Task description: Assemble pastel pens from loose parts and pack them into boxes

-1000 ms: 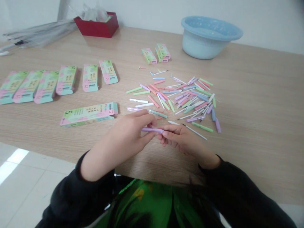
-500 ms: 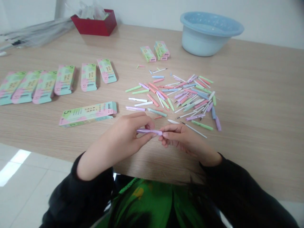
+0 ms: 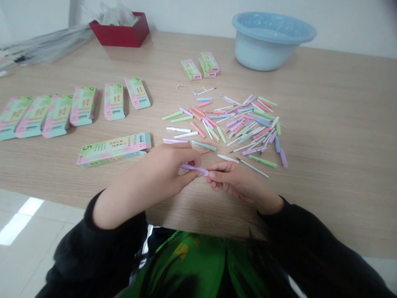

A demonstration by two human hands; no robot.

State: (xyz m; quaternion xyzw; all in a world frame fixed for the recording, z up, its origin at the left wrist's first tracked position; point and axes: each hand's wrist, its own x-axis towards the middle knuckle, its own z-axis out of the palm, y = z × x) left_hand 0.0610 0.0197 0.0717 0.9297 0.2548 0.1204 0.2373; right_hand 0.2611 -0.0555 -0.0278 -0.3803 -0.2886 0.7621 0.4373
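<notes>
My left hand [image 3: 164, 171] and my right hand [image 3: 232, 180] meet just above the wooden table [image 3: 325, 165] near its front edge. Both pinch a short purple pen part [image 3: 194, 168]: the left hand's fingers close round its left end and the right hand's fingertips grip its right end. Just beyond my hands lies a loose pile of pastel pen parts [image 3: 235, 124] in pink, green, blue, purple and white. A long pastel box [image 3: 113, 149] lies flat to the left of my left hand.
A row of several pastel boxes [image 3: 77, 107] lies at the left. Small boxes [image 3: 201, 66] sit behind the pile. A light blue basin [image 3: 271, 39] stands at the back right and a red tray [image 3: 119, 29] at the back left, with clear wrappers beside it.
The purple part has tilted slightly, its left end higher. Both hands stay joined on it; the view has shifted a little.
</notes>
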